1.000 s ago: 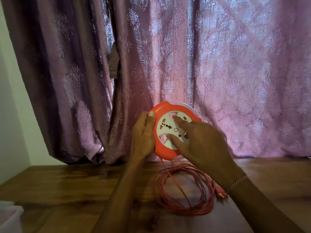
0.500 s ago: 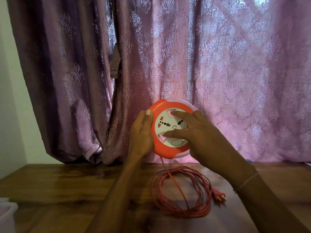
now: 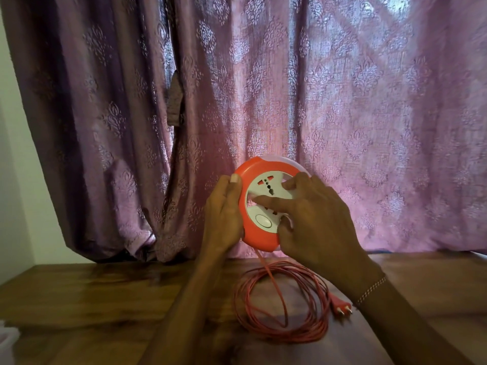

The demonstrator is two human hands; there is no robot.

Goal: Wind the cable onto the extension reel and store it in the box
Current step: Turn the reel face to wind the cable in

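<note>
A round orange extension reel with a white socket face is held upright above the wooden table. My left hand grips its left rim, thumb on the front edge. My right hand lies over the white face, with fingers spread on the centre disc and curled round its right side. An orange cable runs down from the reel's bottom into a loose coil on the table. The red plug lies at the coil's right side.
A purple patterned curtain hangs right behind the reel and reaches the table. A pale wall stands at the left. A corner of a clear plastic box shows at the bottom left edge.
The white socket face has turned under my right hand, whose fingers have shifted across the disc. My left hand keeps its hold on the rim. The camera view has dropped slightly.
</note>
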